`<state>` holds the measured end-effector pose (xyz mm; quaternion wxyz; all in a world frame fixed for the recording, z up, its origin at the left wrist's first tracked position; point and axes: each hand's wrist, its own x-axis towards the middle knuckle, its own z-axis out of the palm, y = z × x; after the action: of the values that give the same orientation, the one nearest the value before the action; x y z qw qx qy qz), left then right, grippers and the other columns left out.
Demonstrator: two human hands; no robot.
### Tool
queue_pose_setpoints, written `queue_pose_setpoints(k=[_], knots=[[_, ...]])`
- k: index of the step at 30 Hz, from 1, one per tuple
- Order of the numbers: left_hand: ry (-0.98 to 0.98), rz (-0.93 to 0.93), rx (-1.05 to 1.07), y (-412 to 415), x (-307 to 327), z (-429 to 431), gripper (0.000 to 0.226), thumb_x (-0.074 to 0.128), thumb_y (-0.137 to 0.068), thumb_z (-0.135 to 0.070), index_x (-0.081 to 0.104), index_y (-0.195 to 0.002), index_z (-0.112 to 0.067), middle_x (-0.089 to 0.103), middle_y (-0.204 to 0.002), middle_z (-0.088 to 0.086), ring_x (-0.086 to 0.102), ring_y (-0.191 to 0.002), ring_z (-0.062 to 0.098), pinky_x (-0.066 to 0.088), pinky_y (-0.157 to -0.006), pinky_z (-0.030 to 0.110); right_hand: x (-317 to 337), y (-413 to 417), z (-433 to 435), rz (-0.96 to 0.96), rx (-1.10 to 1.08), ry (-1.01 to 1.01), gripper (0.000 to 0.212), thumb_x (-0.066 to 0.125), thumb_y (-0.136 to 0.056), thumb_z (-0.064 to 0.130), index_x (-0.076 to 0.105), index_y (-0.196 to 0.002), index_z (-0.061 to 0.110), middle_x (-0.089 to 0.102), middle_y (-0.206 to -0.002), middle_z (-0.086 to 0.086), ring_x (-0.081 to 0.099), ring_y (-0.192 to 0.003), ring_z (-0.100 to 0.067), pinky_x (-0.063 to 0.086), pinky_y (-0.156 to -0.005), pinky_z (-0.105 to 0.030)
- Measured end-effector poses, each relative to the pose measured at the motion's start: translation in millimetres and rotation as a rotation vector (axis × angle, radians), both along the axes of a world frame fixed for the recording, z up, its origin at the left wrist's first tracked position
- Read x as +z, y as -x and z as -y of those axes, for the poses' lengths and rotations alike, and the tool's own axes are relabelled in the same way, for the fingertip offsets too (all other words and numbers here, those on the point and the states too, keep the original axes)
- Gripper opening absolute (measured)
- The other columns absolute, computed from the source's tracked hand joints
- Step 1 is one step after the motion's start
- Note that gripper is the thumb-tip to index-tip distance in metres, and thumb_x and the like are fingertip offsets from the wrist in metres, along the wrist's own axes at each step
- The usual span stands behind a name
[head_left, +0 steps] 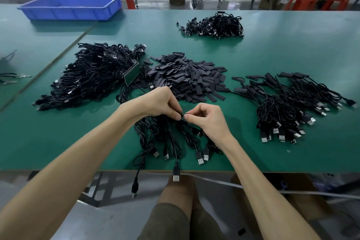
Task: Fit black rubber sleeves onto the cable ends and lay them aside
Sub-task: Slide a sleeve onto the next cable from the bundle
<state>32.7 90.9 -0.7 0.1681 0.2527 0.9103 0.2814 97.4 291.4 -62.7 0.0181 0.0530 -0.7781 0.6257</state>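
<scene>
Big green worktop (272,54) takes up most of the view, and it's loaded. The biggest thing on it is a tangled heap of black cables (91,76) on the left. Over on the right there's a spread-out pile of sleeved cables (288,107), black sleeves at the far ends and silver USB plugs pointing toward the near edge. In the middle, between those two, sits a mound of loose black rubber sleeves (187,78), short flat pieces all jumbled up. A blue plastic tray (68,13) sits at the far left corner, and a smaller cable pile (214,25) lies well apart near the far edge. Right at the near edge is a small bundle of cables (171,138), with one USB plug (176,176) dangling over the edge. Above that bundle, the left hand (157,103) and right hand (208,117) meet fingertip to fingertip, both with fingers curled, pinching a small black piece (182,115) between them. It's too tiny to tell whether that's the sleeve, the cable end, or both.
</scene>
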Motion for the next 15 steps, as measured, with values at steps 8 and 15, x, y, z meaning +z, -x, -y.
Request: queue_pose_setpoints(k=[8, 15], knots=[[-0.056, 0.011, 0.015, -4.2, -2.3, -2.8, 0.019, 0.089, -0.075, -0.022, 0.084, -0.093, -0.025, 0.077, -0.079, -0.016, 0.072, -0.079, 0.003, 0.055, -0.079, 0.019, 2.2, -0.4, 0.0, -0.001, 0.023, -0.007, 0.011, 0.088, -0.08, 0.012, 0.077, -0.077, 0.012, 0.074, -0.072, -0.005, 0.062, -0.067, -0.011, 0.052, -0.071, -0.033], [-0.099, -0.014, 0.047, -8.1, -5.3, 2.1, 0.018, 0.089, -0.073, -0.023, 0.083, -0.087, -0.033, 0.076, -0.079, -0.018, 0.071, -0.078, -0.001, 0.054, -0.076, 0.015, 1.9, -1.2, 0.7, 0.012, 0.05, 0.047, 0.009, 0.088, -0.08, 0.01, 0.08, -0.082, 0.011, 0.075, -0.074, -0.006, 0.065, -0.068, -0.011, 0.055, -0.072, -0.03]])
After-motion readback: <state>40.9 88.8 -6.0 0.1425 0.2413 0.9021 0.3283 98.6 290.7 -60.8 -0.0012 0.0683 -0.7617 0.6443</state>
